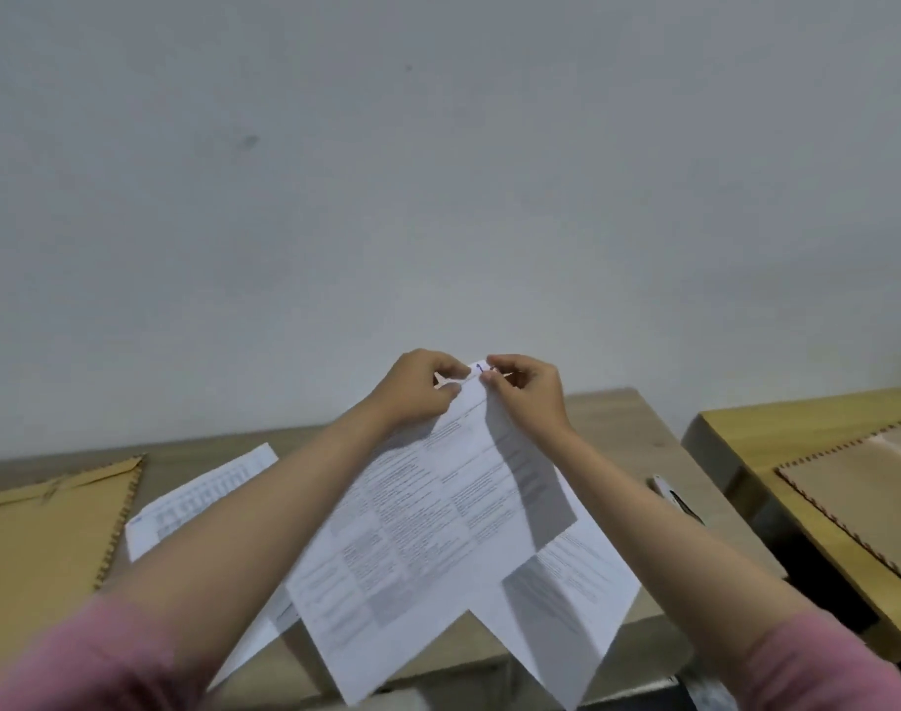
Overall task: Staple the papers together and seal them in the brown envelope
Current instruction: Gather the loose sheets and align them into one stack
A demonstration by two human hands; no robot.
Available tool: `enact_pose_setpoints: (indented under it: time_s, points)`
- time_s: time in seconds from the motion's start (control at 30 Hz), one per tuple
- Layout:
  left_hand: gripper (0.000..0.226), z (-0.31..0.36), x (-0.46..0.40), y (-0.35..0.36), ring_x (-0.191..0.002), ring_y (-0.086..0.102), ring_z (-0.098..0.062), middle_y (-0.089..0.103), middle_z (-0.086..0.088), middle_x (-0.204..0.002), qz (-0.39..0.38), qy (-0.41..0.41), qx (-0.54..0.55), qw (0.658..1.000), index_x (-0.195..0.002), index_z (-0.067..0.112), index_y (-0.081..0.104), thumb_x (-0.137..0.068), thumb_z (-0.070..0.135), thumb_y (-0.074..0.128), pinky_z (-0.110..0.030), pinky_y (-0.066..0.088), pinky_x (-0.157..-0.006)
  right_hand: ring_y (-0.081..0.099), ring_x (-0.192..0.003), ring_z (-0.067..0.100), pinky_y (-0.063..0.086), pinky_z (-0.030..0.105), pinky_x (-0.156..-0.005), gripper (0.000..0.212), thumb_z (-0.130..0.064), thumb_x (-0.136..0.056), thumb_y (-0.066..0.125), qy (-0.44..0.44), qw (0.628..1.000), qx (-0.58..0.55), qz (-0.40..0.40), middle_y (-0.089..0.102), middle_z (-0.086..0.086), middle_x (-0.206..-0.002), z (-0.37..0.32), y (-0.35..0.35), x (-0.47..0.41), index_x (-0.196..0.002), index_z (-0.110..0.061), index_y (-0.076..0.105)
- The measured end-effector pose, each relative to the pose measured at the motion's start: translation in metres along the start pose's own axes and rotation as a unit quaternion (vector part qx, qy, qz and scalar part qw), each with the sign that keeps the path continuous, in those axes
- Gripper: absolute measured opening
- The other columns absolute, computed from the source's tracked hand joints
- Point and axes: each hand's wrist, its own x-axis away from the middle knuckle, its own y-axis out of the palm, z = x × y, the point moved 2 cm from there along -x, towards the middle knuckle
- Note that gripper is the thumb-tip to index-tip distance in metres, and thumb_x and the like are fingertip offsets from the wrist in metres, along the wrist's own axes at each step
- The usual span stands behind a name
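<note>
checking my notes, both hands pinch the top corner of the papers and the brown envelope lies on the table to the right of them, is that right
One slip: the brown envelope lies on the table to the left of the papers, not the right. The head view shows it. The rest holds: the left hand and right hand both pinch the papers' top corner.

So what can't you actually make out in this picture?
Head view only:
- Printed text on the papers: too small and blurred.
- The corner pinched by the left hand and right hand: fingers hide any staple.
- Brown envelope: cut off by the left edge.
- Stapler: mostly behind the right forearm.
</note>
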Motion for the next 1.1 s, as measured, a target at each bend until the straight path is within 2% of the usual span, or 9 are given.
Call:
enact_pose_setpoints:
  time_s: [0.17,0.3,0.37,0.47,0.57,0.63,0.73,1.0,1.1]
  points:
    - [0.021,-0.045,0.036,0.015,-0.051,0.050,-0.015,0.064,0.002,-0.109,0.045,-0.125,0.053,0.990,-0.105,0.019,0.068,-0.087,0.009,0.061,-0.022,0.043,-0.052,0.062,-0.072,0.010,0.052,0.025,-0.076,0.022,-0.018,-0.079,0.070,0.017,0.989,0.071,-0.125,0.070,-0.003,-0.092,0.026,0.028,0.006,-0.101,-0.016,0.071]
    - [0.023,-0.078,0.062,0.044,-0.054,0.055,-0.021,0.063,0.004,-0.110,0.040,-0.173,0.041,0.983,-0.095,0.029,0.067,-0.087,0.007,0.062,-0.028,0.048,-0.057,0.063,-0.073,0.013,0.050,0.023,-0.075,0.021,-0.015,-0.081,0.069,0.036,0.972,0.115,-0.202,0.069,-0.001,-0.091,0.059,0.033,0.021,-0.102,-0.015,0.069]
    - [0.024,-0.090,0.075,0.060,-0.052,0.051,-0.014,0.062,0.002,-0.110,0.033,-0.199,0.047,0.978,-0.097,0.025,0.068,-0.087,0.004,0.060,-0.023,0.045,-0.055,0.064,-0.078,0.014,0.048,0.023,-0.077,0.023,-0.012,-0.082,0.067,0.036,0.964,0.152,-0.217,0.069,0.002,-0.095,0.077,0.028,0.025,-0.105,-0.012,0.068]
    - [0.023,-0.103,0.089,0.078,-0.081,0.066,-0.021,0.060,0.001,-0.109,0.028,-0.226,0.059,0.972,-0.101,0.019,0.069,-0.088,0.002,0.059,-0.020,0.043,-0.065,0.063,-0.088,0.017,0.045,0.021,-0.079,0.026,-0.010,-0.084,0.063,0.024,0.948,0.221,-0.226,0.067,0.008,-0.106,0.099,0.016,0.026,-0.110,-0.006,0.066]
    - [0.025,-0.112,0.100,0.090,-0.111,0.060,-0.022,0.060,0.004,-0.110,0.021,-0.238,0.048,0.970,-0.106,0.016,0.069,-0.089,0.002,0.058,-0.021,0.042,-0.080,0.059,-0.104,0.023,0.045,0.028,-0.087,0.030,-0.012,-0.087,0.059,0.000,0.915,0.304,-0.264,0.062,0.012,-0.118,0.117,0.013,0.021,-0.116,-0.006,0.062]
    - [0.026,-0.120,0.107,0.095,-0.114,0.056,-0.014,0.062,0.002,-0.117,0.020,-0.248,0.044,0.968,-0.108,0.018,0.068,-0.089,0.003,0.057,-0.022,0.043,-0.090,0.052,-0.116,0.028,0.044,0.038,-0.091,0.035,-0.021,-0.086,0.061,-0.008,0.888,0.361,-0.285,0.056,0.011,-0.125,0.125,0.017,0.018,-0.120,-0.012,0.059]
    - [0.028,-0.129,0.116,0.101,-0.106,0.052,-0.008,0.060,0.001,-0.120,0.025,-0.277,0.036,0.960,-0.112,0.019,0.066,-0.091,0.004,0.056,-0.022,0.042,-0.090,0.042,-0.121,0.032,0.041,0.045,-0.097,0.048,-0.038,-0.081,0.066,0.003,0.840,0.459,-0.291,0.048,0.007,-0.133,0.134,0.022,0.019,-0.124,-0.021,0.054]
    - [0.030,-0.143,0.125,0.116,-0.110,0.054,-0.013,0.061,-0.002,-0.120,0.033,-0.299,0.058,0.952,-0.111,0.020,0.065,-0.090,0.001,0.056,-0.023,0.042,-0.094,0.047,-0.120,0.032,0.036,0.049,-0.100,0.045,-0.041,-0.082,0.067,-0.017,0.888,0.384,-0.252,0.054,0.008,-0.127,0.154,0.009,0.033,-0.115,-0.012,0.060]
    - [0.031,-0.144,0.126,0.118,-0.104,0.056,-0.013,0.061,-0.003,-0.112,0.047,-0.291,0.060,0.954,-0.111,0.017,0.066,-0.089,-0.003,0.056,-0.020,0.041,-0.090,0.039,-0.132,0.029,0.029,0.051,-0.107,0.047,-0.037,-0.084,0.065,-0.016,0.905,0.359,-0.228,0.047,0.010,-0.140,0.152,-0.005,0.055,-0.124,-0.014,0.056]
